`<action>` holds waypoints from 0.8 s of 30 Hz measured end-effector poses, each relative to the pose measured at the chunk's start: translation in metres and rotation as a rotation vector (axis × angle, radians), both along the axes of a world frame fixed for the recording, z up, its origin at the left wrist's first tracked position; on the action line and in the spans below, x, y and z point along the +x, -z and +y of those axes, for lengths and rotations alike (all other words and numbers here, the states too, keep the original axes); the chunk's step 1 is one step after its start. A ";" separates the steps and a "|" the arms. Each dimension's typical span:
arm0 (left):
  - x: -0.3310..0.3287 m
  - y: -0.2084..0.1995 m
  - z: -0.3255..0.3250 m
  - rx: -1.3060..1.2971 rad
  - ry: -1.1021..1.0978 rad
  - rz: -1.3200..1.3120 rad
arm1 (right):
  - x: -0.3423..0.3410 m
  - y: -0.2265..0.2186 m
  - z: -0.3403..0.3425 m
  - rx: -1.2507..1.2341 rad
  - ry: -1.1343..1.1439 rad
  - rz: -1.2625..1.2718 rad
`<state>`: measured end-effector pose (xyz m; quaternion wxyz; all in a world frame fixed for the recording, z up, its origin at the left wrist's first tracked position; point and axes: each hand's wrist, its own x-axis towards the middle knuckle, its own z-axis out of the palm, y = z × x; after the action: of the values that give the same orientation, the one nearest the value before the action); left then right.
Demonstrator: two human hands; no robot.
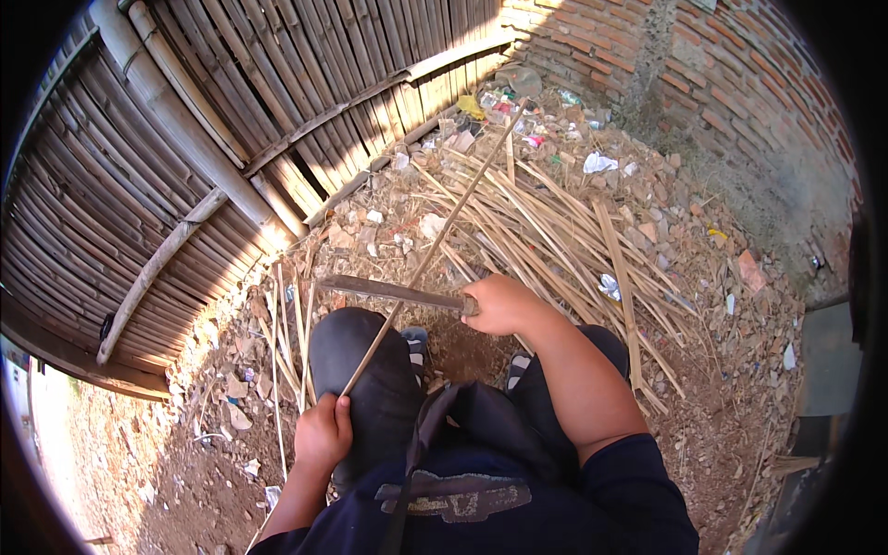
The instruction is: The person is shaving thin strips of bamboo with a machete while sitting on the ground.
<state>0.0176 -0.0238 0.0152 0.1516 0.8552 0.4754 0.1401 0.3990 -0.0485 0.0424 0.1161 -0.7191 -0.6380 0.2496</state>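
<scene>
A bamboo fence (185,139) stands at left. The left hand (322,433) grips a long strip (435,250) by its near end over the knee. The right hand (499,305) clasps a knife (388,291) laid across it. Cut strips (573,231) litter the ground beyond.

My outdoor bamboo-splitting yard

Bamboo fence (185,139), brick wall (740,83), dirt ground (721,435) strewn with split strips (564,222) and litter (499,111) around me.
</scene>
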 end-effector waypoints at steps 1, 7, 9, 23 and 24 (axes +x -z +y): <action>0.000 0.000 0.000 0.002 0.007 -0.013 | 0.000 -0.001 0.001 -0.019 -0.002 0.004; -0.001 -0.001 0.001 -0.004 0.005 -0.006 | -0.001 -0.001 0.003 -0.045 -0.008 0.030; 0.001 -0.002 0.000 -0.006 0.004 -0.010 | 0.000 0.000 0.002 -0.050 -0.009 0.034; 0.001 -0.002 0.002 -0.001 0.022 -0.063 | 0.004 0.020 0.003 0.126 -0.034 0.045; 0.001 -0.002 0.002 -0.004 0.020 -0.067 | 0.004 0.021 0.003 0.124 -0.034 0.047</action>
<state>0.0184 -0.0216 0.0171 0.1705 0.8544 0.4619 0.1660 0.4027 -0.0454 0.0217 0.1710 -0.6935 -0.6615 0.2285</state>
